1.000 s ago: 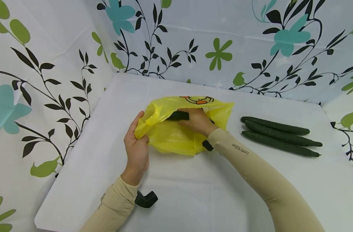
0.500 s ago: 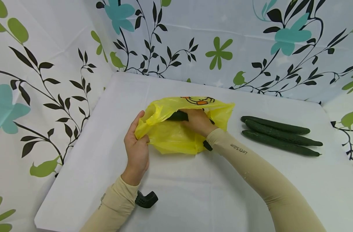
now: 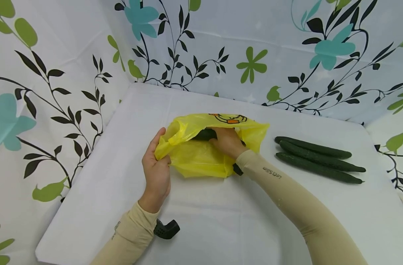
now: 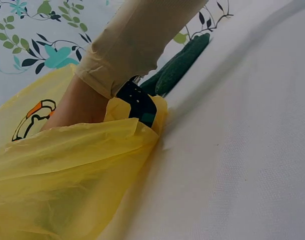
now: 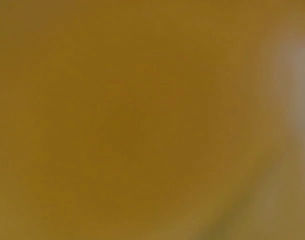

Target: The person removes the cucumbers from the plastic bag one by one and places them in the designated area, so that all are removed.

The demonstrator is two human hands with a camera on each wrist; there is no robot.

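Note:
A yellow plastic bag (image 3: 201, 160) with a cartoon print lies on its side at mid-table, mouth toward me. My left hand (image 3: 156, 178) grips the left edge of that mouth between thumb and fingers. Inside the opening, my right hand (image 3: 228, 141) holds a dark green cucumber (image 3: 203, 135); its fingertips are hidden by the bag and only part of the cucumber shows. From the left wrist, the right hand (image 4: 80, 105) disappears behind the bag's yellow film (image 4: 67, 185). The right wrist view is a yellow blur of bag film.
Three more cucumbers (image 3: 321, 160) lie side by side on the white table (image 3: 214, 228), right of the bag. A black camera mount (image 3: 167, 229) juts from the left wrist, and another (image 4: 140, 105) sits on the right wrist. Patterned cloth (image 3: 201, 40) hangs behind.
Both hands, the bag and the cucumber inside it keep nearly the same places. The head view has tilted slightly.

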